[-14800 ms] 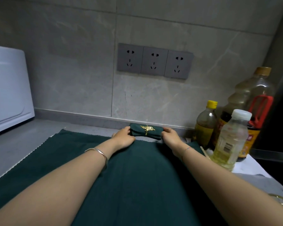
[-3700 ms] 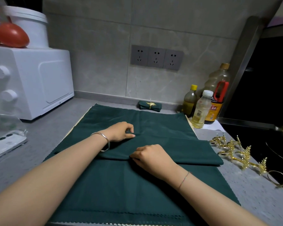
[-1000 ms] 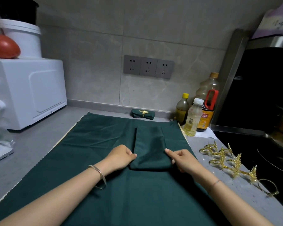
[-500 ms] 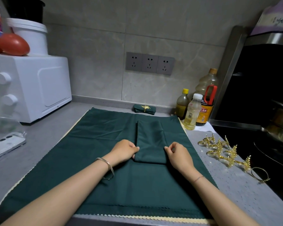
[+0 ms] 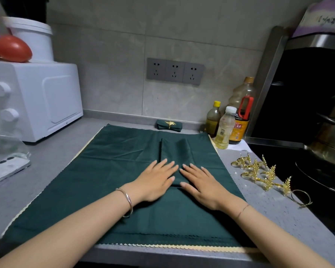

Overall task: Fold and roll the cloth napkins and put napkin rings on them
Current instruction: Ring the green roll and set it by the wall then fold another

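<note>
The folded napkin (image 5: 175, 151) lay as a narrow strip on the spread cloth (image 5: 97, 171), long axis running near to far. Both hands pressed flat on its near end, fingers straight, gripping nothing: left hand (image 5: 155, 180) on the left half, right hand (image 5: 203, 183) on the right. The strip extended away from both palms, so rolling would likely start at the near edge. The rings (image 5: 259, 171) lay right, nearer the right hand. One ringed roll (image 5: 169, 125) sat at the far wall.

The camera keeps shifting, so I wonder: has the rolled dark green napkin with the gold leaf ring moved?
No. The rolled dark green napkin still lies directly below the grey triple wall socket, as before.
</note>
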Demonstrator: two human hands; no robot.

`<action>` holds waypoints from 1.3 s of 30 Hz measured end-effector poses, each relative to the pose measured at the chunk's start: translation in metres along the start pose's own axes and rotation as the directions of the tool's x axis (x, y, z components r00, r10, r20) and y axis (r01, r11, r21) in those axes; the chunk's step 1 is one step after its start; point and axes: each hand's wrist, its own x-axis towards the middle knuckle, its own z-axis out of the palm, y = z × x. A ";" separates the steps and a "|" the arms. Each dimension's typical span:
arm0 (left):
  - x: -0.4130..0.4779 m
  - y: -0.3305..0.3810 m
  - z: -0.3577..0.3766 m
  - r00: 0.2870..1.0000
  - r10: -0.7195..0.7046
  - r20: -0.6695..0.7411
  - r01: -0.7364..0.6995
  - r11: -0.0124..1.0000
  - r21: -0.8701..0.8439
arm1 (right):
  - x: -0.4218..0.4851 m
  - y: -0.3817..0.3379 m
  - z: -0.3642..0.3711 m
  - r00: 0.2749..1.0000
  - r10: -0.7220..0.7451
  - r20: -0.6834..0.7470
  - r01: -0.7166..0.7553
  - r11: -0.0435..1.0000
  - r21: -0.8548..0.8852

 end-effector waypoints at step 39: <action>-0.048 -0.014 -0.017 0.980 0.196 -0.034 -0.193 0.978 0.080 | -0.056 -0.007 -0.026 0.985 -0.166 0.041 0.170 0.979 -0.113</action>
